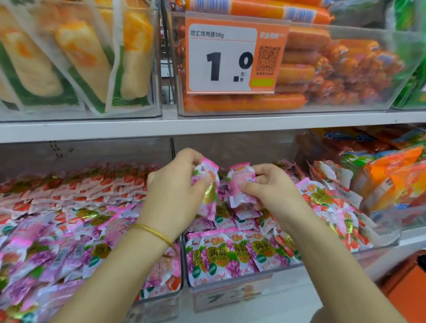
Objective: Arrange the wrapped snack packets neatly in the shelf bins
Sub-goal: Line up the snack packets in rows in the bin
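White shelving (134,131) faced you, its clear bins crowded with snack packets; your left hand (175,194), a gold bracelet (152,232) at its wrist, pinched a purple-pink packet (208,186) above the centre bin (229,287); just right of it, your right hand (272,187) pinched a paler pink packet (240,188) over the same bin; an orange price tag (220,59) hung above both hands.

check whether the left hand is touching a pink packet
Touching. The head view shows the left hand pinching the pink packet between thumb and fingers.
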